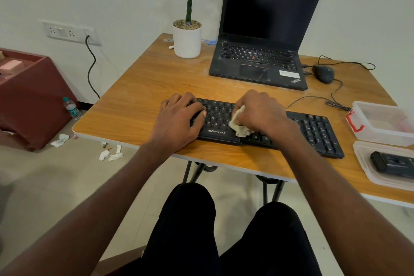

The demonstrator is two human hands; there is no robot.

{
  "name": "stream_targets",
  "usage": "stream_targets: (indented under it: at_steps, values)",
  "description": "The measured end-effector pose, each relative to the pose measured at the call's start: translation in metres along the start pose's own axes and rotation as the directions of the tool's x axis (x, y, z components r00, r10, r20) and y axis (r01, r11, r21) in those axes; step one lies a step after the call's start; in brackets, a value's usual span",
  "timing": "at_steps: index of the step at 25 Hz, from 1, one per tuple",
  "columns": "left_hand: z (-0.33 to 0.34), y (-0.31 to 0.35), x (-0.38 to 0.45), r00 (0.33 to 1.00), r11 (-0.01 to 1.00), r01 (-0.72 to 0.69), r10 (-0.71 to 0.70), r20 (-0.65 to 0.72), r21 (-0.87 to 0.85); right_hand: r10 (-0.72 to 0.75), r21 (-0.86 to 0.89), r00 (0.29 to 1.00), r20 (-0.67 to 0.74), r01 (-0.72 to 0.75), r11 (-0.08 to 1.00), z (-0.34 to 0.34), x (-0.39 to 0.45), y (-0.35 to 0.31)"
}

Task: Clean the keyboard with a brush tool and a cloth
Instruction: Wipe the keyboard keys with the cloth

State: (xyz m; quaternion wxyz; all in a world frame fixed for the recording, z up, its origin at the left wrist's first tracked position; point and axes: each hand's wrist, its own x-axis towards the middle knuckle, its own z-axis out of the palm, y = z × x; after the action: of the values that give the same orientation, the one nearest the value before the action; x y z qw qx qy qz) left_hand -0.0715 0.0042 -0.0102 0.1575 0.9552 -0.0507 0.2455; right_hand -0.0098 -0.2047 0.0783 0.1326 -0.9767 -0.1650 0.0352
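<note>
The right hand's grip (pixel 261 111) bunches a crumpled cream cloth (pixel 239 123) on the long black plastic keyboard (pixel 313 129), whose uncleaned length runs rightward; the left hand (pixel 179 116) presses its left end flat-fingered.

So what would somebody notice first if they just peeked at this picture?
Probably the two hands on the black keyboard at the near edge of the wooden table: the left hand rests flat on the keys while the right hand grips a crumpled pale cloth. Behind them stands an open laptop with a dark screen, and a potted plant to its left.
</note>
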Motion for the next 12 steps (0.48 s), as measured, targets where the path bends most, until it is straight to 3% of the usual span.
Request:
stream_targets:
  at_steps: [2,5,7,10,12]
  values:
    - [0.0,0.0,0.0,1.0,1.0,-0.001,0.001,-0.005,-0.006,0.028,-0.091,0.999,-0.039,-0.032,0.995,-0.003,0.002,0.002]
    - [0.0,0.0,-0.001,1.0,1.0,-0.005,0.005,-0.007,-0.003,-0.072,0.123,0.997,0.021,0.069,0.99,0.005,0.003,-0.015]
    - [0.0,0.001,-0.001,1.0,1.0,-0.005,0.005,-0.011,0.002,-0.056,0.159,0.998,0.027,0.051,0.986,0.009,0.004,-0.016]
    - [-0.001,0.001,-0.001,1.0,1.0,-0.007,0.007,-0.011,-0.004,0.026,0.03,0.994,-0.105,-0.023,0.999,0.005,0.006,0.0]
    - [0.0,0.001,0.0,1.0,1.0,-0.005,0.005,-0.011,-0.009,0.008,0.062,0.984,-0.178,0.003,0.998,0.005,0.008,0.005]
